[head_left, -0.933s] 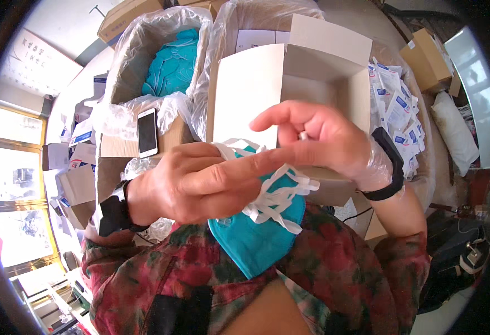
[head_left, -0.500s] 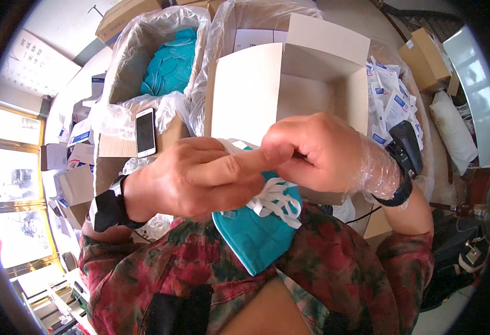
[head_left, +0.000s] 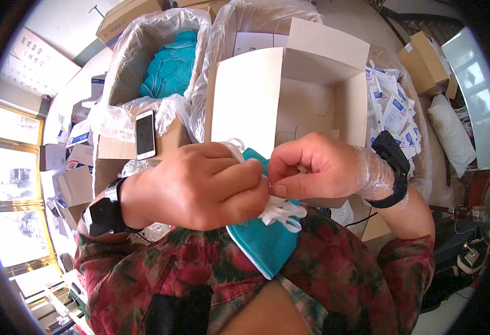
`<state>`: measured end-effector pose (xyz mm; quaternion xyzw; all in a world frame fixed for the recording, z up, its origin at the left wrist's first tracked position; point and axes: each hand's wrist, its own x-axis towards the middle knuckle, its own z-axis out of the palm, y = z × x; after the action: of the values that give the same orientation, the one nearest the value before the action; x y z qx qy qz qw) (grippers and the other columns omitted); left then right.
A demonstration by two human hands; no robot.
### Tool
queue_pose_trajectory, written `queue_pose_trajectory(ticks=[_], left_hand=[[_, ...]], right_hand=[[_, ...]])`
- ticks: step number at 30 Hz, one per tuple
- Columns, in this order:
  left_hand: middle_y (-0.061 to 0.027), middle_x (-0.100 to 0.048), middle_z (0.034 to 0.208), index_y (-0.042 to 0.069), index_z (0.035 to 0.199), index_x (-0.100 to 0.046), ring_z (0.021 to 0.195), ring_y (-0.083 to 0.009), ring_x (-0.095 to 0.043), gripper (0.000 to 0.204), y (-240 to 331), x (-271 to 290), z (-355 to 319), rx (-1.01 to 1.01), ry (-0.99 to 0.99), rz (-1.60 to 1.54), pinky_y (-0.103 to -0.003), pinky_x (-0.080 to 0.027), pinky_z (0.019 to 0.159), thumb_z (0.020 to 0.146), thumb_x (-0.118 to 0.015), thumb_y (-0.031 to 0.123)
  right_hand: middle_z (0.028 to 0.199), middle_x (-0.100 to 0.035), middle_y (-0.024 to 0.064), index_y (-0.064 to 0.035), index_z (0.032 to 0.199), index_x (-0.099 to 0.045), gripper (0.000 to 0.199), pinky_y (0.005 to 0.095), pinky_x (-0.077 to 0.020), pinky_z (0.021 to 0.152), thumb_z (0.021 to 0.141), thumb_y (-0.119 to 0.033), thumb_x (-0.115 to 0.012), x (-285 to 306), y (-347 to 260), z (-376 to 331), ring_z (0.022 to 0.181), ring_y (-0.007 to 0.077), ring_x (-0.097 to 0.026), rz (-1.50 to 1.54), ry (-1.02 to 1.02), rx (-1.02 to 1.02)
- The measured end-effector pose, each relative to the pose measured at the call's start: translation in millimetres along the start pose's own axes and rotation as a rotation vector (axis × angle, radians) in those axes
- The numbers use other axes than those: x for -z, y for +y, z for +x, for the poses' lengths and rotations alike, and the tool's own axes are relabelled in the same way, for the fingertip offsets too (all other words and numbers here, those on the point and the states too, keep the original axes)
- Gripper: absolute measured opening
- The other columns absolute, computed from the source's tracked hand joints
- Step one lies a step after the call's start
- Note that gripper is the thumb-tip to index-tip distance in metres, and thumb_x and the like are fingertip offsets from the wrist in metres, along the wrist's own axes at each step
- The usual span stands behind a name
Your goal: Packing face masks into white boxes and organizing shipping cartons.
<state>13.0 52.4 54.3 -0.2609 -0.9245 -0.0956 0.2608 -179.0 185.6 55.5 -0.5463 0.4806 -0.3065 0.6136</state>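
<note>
The person is holding a teal face mask (head_left: pixel 264 248) low in front of the chest, just below the open white carton (head_left: pixel 289 95). The left hand (head_left: pixel 194 187) is clenching over the upper part of the mask, fingers curled down across it. The right hand (head_left: pixel 317 164) is pinching the white elastic straps (head_left: pixel 281 212) between thumb and forefinger, right beside the left knuckles; both hands are touching.

Handling, as judged: the mask is looking light, soft and foldable, its fabric creasing easily. The straps are looking thin, springy and prone to tangling. Best purchase is seeming to be the folded edge of the mask body, with the straps taken near their roots.

Surroundings, relative to the carton: a plastic-lined box of more teal masks (head_left: pixel 172 70) is sitting to its left; a smartphone (head_left: pixel 145 134) is lying on the flap of that box; a heap of small sealed sachets (head_left: pixel 393 106) is lying to its right.

Hard to make out: the left hand is covering most of the mask, so its shape and how many are stacked are not showing. The carton floor is mostly hidden behind its front flap. The thin clear covering on the right wrist is not reading clearly as a glove.
</note>
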Motion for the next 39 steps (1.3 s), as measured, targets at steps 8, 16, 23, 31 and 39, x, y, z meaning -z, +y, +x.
queue_pose_trajectory(ticks=[8, 16, 23, 31, 39], left_hand=[[-0.0054, -0.052, 0.070, 0.001, 0.087, -0.058, 0.054, -0.0174, -0.056, 0.029, -2, 10, -11, 0.218, -0.024, 0.099, -0.029, -0.046, 0.048, 0.060, -0.065, 0.011], [-0.0083, -0.068, 0.086, 0.001, 0.100, -0.061, 0.077, -0.0177, -0.066, 0.028, -37, 45, -76, 1.043, 0.321, 0.025, -0.030, -0.052, 0.069, 0.074, -0.069, 0.001], [-0.0068, -0.065, 0.080, -0.003, 0.112, -0.056, 0.051, -0.0086, -0.055, 0.030, -46, 16, -24, 0.867, 1.188, -0.866, -0.019, -0.038, 0.040, 0.085, -0.065, 0.008], [-0.0139, -0.065, 0.109, 0.000, 0.121, -0.055, 0.082, -0.0203, -0.068, 0.040, -51, -10, 8, 0.316, 0.941, -1.745, -0.032, -0.057, 0.058, 0.099, -0.042, 0.031], [-0.0079, -0.070, 0.087, 0.000, 0.114, -0.056, 0.044, -0.0059, -0.055, 0.034, -32, -18, 53, 0.519, 1.091, -1.686, -0.018, -0.051, 0.048, 0.100, -0.042, 0.027]], right_hand=[[0.070, -0.055, -0.0018, -0.0034, 0.082, -0.057, 0.014, 0.0254, -0.0422, 0.058, 0.086, -0.017, -0.059, 7, 10, -21, 0.066, 0.0058, -0.050, -0.116, 0.115, 0.071], [0.063, -0.048, 0.0002, -0.0045, 0.079, -0.053, 0.015, 0.0226, -0.0313, 0.044, 0.083, -0.016, -0.061, 22, 33, -98, 0.053, 0.0072, -0.041, 0.354, 0.476, 0.105], [0.059, -0.044, 0.0031, -0.0031, 0.076, -0.048, 0.029, 0.0218, -0.0239, 0.034, 0.088, -0.027, -0.059, 6, 44, -39, 0.044, 0.0082, -0.035, 0.868, 0.353, 0.471], [0.061, -0.047, -0.0023, -0.0027, 0.090, -0.060, 0.028, 0.0184, -0.0221, 0.037, 0.094, -0.029, -0.052, 14, 53, 10, 0.043, 0.0027, -0.033, 0.837, 0.511, 0.343], [0.068, -0.054, -0.0053, -0.0060, 0.097, -0.065, 0.047, 0.0143, -0.0263, 0.043, 0.095, -0.049, -0.046, 5, 52, 40, 0.053, 0.0010, -0.040, 0.626, 0.459, 0.291]])
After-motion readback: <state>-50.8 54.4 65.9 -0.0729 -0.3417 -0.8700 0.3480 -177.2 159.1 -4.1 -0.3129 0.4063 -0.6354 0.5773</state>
